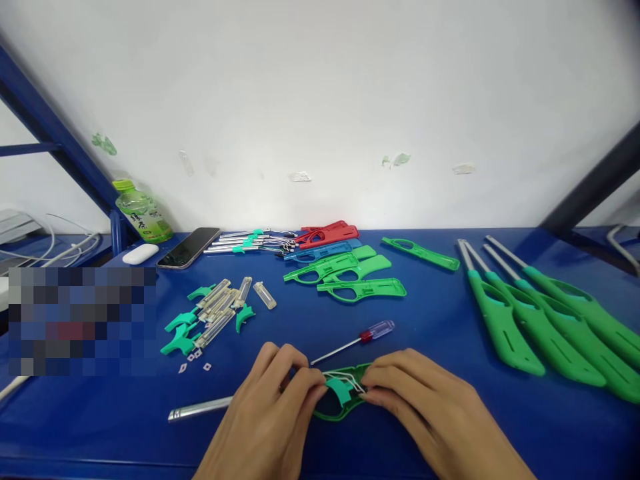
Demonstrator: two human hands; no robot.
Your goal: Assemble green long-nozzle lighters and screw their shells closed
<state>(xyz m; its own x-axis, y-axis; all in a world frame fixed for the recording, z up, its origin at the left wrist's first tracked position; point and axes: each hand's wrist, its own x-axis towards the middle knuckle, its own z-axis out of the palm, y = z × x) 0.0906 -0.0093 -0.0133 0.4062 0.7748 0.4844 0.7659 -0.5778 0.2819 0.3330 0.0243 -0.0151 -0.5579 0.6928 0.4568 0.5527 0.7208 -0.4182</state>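
Green shell (336, 417) is being gripped at desk's (450, 320) six o'clock by left hand (273, 400); wires' (353, 378) three-o'clock ends are apparently being pinched by right hand (430, 397), probably best being kept flat inside shell.

1. Toward the front of the bench (430, 313), a lighter casing half (334, 416) lies between the left hand (265, 407) and right hand (435, 407), with a trigger (341, 390) and wires (355, 382) in it.
2. A metal tube (200, 409) extends left from beneath the left hand.
3. The screwdriver (367, 337) lies behind the casing half.
4. Left of the screwdriver, fuel tanks (217, 303) lie among loose triggers (183, 340), with small flat pieces (207, 367) before them.
5. Farther back lie grouped casing halves (370, 289), wired metal tubes (235, 241) to their left.
6. A phone (189, 248) lies left of those tubes, a bottle (143, 210) beyond it.
7. Four assembled lighters (515, 333) lie at right.
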